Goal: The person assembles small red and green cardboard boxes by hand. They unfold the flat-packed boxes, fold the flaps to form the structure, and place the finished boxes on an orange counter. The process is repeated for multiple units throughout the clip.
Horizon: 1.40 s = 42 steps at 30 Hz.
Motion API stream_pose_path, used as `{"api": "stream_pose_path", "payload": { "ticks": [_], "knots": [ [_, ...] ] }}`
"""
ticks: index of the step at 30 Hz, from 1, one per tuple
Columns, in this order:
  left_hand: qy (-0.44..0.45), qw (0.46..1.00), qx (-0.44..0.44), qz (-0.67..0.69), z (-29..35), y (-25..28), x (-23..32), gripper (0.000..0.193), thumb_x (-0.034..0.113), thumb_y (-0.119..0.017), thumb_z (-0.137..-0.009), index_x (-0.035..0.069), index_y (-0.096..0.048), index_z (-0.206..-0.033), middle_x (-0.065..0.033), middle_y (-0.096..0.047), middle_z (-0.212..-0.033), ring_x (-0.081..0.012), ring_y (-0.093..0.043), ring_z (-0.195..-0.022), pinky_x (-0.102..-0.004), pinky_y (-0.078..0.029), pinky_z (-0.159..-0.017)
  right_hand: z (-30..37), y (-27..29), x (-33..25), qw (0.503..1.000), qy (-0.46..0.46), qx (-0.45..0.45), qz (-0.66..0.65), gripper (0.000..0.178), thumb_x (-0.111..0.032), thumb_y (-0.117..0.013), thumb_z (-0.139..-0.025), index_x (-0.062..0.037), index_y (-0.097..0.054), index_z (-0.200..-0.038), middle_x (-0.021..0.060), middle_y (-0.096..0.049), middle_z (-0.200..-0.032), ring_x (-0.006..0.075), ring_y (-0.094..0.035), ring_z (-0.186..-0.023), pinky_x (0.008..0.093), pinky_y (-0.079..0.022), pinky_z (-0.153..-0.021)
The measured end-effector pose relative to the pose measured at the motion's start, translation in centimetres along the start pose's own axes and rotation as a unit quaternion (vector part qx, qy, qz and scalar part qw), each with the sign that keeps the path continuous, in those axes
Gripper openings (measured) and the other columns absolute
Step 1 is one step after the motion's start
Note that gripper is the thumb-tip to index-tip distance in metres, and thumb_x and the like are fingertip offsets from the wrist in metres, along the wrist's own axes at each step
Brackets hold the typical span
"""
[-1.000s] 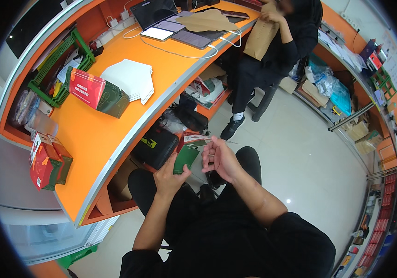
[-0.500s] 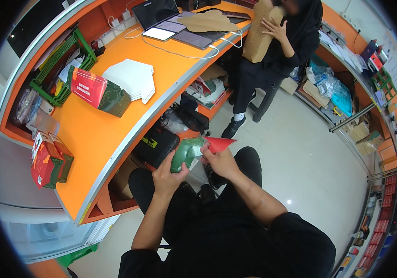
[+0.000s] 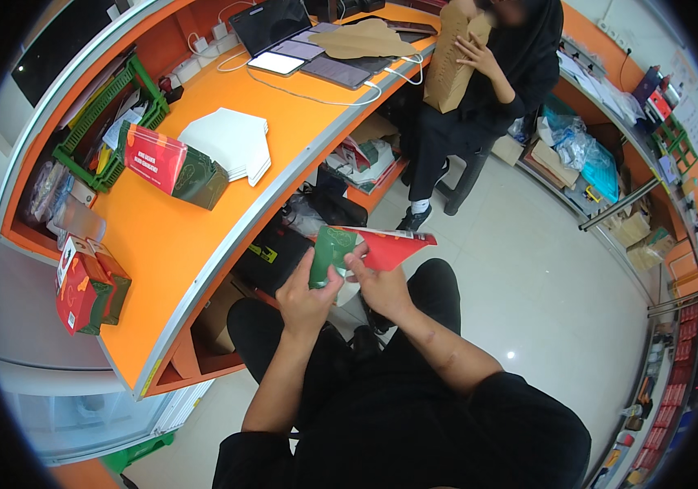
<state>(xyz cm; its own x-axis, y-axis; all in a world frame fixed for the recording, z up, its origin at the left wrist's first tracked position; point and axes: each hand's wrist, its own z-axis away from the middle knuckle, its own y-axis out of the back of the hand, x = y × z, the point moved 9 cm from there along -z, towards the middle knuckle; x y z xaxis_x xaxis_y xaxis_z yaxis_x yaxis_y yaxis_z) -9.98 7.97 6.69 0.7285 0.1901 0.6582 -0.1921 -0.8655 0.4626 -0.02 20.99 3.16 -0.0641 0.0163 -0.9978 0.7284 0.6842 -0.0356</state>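
Observation:
Above my lap I hold a red and green printed cardboard box [image 3: 383, 248], partly folded, its green end to the left and its red panel out to the right. My left hand [image 3: 304, 300] grips the green end, thumb on the near side. Closed on the middle, where the green meets the red, is my right hand [image 3: 379, 285]; a pale inner flap shows below its fingers. On the orange desk lie a stack of flat white card blanks [image 3: 227, 140], a folded red and green box [image 3: 171, 165] and more such boxes [image 3: 90, 285] near the left corner.
Curving along my left is the orange desk [image 3: 178, 253] with a metal edge. A laptop [image 3: 271, 33], phones with white cables and a green basket [image 3: 112, 122] stand on it. Across from me a seated person [image 3: 479, 90] holds a brown cardboard piece [image 3: 450, 65]. Shelves line the right.
The box in my hands has turned and opened out: its red panel now reaches farther right, and the green end looks flatter. Both hands stay on it, the left shifted slightly right.

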Motion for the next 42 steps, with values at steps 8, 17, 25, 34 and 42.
{"api": "stream_pose_path", "payload": {
  "ticks": [8,17,25,34,42],
  "knots": [
    [-0.016,0.985,-0.146,0.096,-1.6,-0.6,3.3,0.067,0.02,-0.087,-0.074,-0.002,-0.06,-0.131,-0.0213,-0.064,-0.128,-0.0323,-0.067,-0.11,-0.0377,-0.057,-0.086,-0.6,2.7,1.5,0.965,-0.134,0.073,-0.216,0.021,-0.01,-0.069,-0.096,-0.0079,-0.048,-0.092,0.004,-0.067,-0.091,0.0127,-0.068,-0.08,0.0305,-0.06,-0.068],
    [-0.076,0.945,-0.273,0.162,-0.3,-1.7,2.6,0.129,0.038,-0.097,-0.057,0.002,-0.022,-0.157,-0.0241,-0.034,-0.155,-0.0395,-0.037,-0.143,-0.0455,-0.032,-0.117,-0.8,3.8,0.1,0.966,-0.165,-0.023,-0.196,0.027,-0.007,-0.069,-0.094,-0.0157,-0.045,-0.085,-0.005,-0.059,-0.082,0.0044,-0.055,-0.069,0.019,-0.043,-0.058],
    [0.171,0.833,-0.275,0.449,4.6,-6.9,-5.4,0.115,0.036,-0.086,-0.07,0.001,-0.021,-0.157,-0.0171,-0.042,-0.153,-0.0341,-0.047,-0.138,-0.0444,-0.038,-0.115,-0.5,7.5,-3.4,0.995,0.028,0.074,0.063,0.022,-0.014,-0.071,-0.095,-0.005,-0.054,-0.105,0.0044,-0.065,-0.098,0.0127,-0.061,-0.091,0.028,-0.05,-0.08],
    [0.393,0.613,-0.138,0.671,9.2,-9.1,-10.2,0.081,0.058,-0.06,-0.081,0.002,-0.051,-0.14,-0.017,-0.064,-0.13,-0.0311,-0.065,-0.116,-0.0434,-0.055,-0.097,2.1,11.3,-0.1,0.979,-0.201,-0.007,0.017,0.051,-0.03,-0.068,-0.098,0.0059,-0.056,-0.132,0.0133,-0.069,-0.116,0.0225,-0.068,-0.101,0.0349,-0.053,-0.09],
    [0.34,0.345,-0.17,0.858,9.4,-10.8,-4.7,0.079,0.064,-0.045,-0.092,0.014,-0.038,-0.152,-0.0145,-0.05,-0.147,-0.031,-0.056,-0.13,-0.0509,-0.05,-0.104,2.6,8.9,4.4,0.94,-0.298,-0.044,-0.161,0.05,-0.033,-0.064,-0.1,0.0016,-0.055,-0.135,0.0114,-0.068,-0.119,0.0206,-0.068,-0.105,0.037,-0.054,-0.094]
  ]
}}
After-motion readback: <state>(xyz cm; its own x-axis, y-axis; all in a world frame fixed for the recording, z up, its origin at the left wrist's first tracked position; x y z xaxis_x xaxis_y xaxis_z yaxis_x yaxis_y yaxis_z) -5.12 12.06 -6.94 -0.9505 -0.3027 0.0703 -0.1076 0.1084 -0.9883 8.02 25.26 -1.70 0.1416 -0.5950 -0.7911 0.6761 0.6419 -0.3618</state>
